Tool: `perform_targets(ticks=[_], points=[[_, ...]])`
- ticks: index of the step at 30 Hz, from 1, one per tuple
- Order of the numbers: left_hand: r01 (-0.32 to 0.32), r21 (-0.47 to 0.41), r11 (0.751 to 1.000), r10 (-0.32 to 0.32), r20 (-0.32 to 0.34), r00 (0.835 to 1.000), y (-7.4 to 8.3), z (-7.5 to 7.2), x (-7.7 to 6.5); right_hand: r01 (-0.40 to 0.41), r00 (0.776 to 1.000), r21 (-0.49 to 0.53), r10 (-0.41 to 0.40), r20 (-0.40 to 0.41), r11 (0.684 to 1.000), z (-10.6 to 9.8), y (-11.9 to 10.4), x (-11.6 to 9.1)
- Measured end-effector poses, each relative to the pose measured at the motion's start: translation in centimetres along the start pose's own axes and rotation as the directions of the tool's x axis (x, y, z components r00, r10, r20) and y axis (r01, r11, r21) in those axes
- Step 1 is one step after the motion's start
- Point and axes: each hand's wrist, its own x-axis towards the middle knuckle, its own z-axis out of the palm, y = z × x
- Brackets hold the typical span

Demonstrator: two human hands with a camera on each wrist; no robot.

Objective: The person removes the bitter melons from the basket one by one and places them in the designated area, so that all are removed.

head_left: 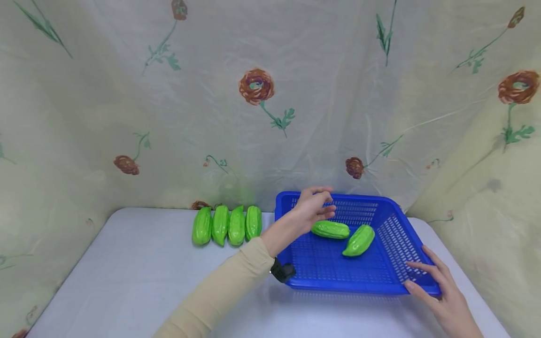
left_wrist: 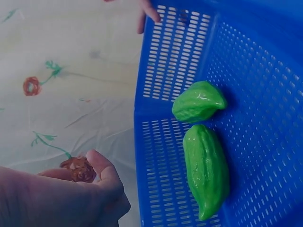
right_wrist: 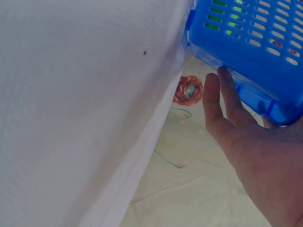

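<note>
A blue plastic basket (head_left: 346, 277) with slotted walls stands on the right of the table. Inside it lie two glossy green ridged gourds, one nearly level (head_left: 331, 229) and one slanted with its pointed tip toward the front (head_left: 359, 241). Over the basket's left part hovers my left hand (head_left: 314, 209), fingers loosely bent and holding nothing, above the gourds. My right hand (head_left: 450, 291) rests at the basket's front right corner, its fingers spread over the rim. In the right wrist view its long fingers (right_wrist: 213, 101) look fairly straight beside the basket's outside; the thumb is mostly hidden there.
Several more green gourds (head_left: 228, 226) stand side by side in a row at the table's back edge, left of the basket. The white table (head_left: 139, 277) ends at a flower-patterned curtain (head_left: 203, 108) behind and at both sides.
</note>
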Motion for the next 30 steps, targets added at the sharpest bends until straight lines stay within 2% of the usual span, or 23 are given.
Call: perform_targets(ticks=[7, 11, 18, 23, 30], points=[[-0.002, 0.004, 1.0, 0.002, -0.048, 0.999, -0.9, 1.1, 1.0, -0.009, 1.0, 0.0, 0.009, 0.001, 1.0, -0.1, 0.1, 0.0], [-0.038, 0.075, 0.996, 0.044, -0.077, 0.996, -1.4, 1.8, 1.1, -0.018, 1.0, 0.007, 0.018, 0.008, 1.0, -0.1, 0.1, -0.1], [-0.063, 0.177, 0.982, 0.085, -0.121, 0.989, -2.4, 3.1, 1.7, -0.024, 1.0, 0.003, 0.024, 0.01, 1.0, -0.1, 0.2, -0.1], [-0.08, 0.213, 0.974, 0.115, -0.156, 0.981, -2.7, 3.2, 2.0, -0.046, 0.999, 0.021, 0.045, 0.027, 0.999, 0.0, 0.1, 0.1], [-0.043, 0.221, 0.974, 0.08, -0.16, 0.984, -3.2, 2.8, 3.6, -0.065, 0.997, 0.017, 0.064, 0.041, 0.998, -0.2, 0.2, 0.1]])
